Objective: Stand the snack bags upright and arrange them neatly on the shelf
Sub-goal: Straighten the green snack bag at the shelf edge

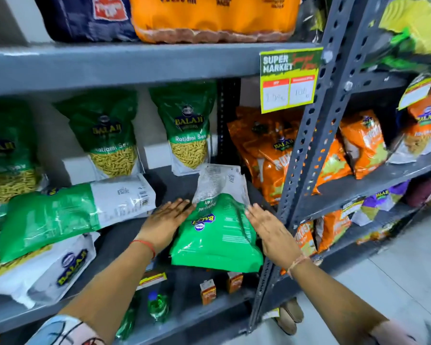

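Note:
A green and white snack bag (217, 230) lies flat on the grey shelf (125, 235), back side up, its green end hanging over the front edge. My left hand (166, 221) rests flat against its left side and my right hand (269, 227) against its right side, fingers stretched out. Two green bags (107, 135) (187, 128) stand upright at the back, and a third stands at the far left (5, 155). Another bag (67, 215) lies on its side to the left, on top of a flat white and green bag (42, 267).
A grey perforated upright post (306, 155) stands just right of my right hand. Orange snack bags (271, 155) fill the shelf section beyond it. A price card (288, 80) hangs from the shelf above. Small cartons (208, 292) and green bottles sit on the shelf below.

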A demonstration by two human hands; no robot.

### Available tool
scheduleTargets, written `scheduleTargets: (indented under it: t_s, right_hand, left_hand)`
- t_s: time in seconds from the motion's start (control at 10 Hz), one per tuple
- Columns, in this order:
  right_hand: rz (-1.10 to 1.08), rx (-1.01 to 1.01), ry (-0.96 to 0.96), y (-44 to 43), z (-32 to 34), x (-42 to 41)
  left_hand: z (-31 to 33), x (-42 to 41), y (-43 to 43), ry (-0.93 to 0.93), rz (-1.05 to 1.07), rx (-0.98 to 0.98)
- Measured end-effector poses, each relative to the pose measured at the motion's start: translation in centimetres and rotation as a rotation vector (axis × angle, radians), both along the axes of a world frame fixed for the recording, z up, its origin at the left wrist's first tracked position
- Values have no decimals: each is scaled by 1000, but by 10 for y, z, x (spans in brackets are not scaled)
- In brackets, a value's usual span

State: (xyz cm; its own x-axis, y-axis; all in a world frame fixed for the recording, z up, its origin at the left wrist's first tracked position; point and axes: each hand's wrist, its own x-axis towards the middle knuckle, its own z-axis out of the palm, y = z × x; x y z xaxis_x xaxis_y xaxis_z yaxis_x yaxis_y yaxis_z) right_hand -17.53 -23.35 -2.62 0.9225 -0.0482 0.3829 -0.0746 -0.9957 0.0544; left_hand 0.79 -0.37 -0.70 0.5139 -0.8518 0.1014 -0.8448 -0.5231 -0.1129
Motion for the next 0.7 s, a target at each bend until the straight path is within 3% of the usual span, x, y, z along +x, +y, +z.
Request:
scheduleTargets:
  t_s: [0.1,0.2,0.3,0.4,0.5,0.6,0.7]
  right_hand:
    - [61,77,39,-4,-16,7]
    - [85,276,16,-7,-24,10]
    - [90,554,-51,-5,-18,13]
    - [92,588,-123,-1,-6,19]
    - [-206,786,-3,7,24,32]
    - [-341,923,-70,-8,31,70]
    - [-207,1204,-328,-7,66,98]
  left_hand:
    - [-14,4,-8,70,-12,31]
    - [-19,4,-6,119,-5,-21]
    - [-16,-2,-6,184,-2,-140]
    - [-3,-4,-7,267,2,-267]
    - [8,-8,-14,318,55,-474]
    - [24,-5,-33,439,296,-895]
    - [49,5,-58,429,384,-1089]
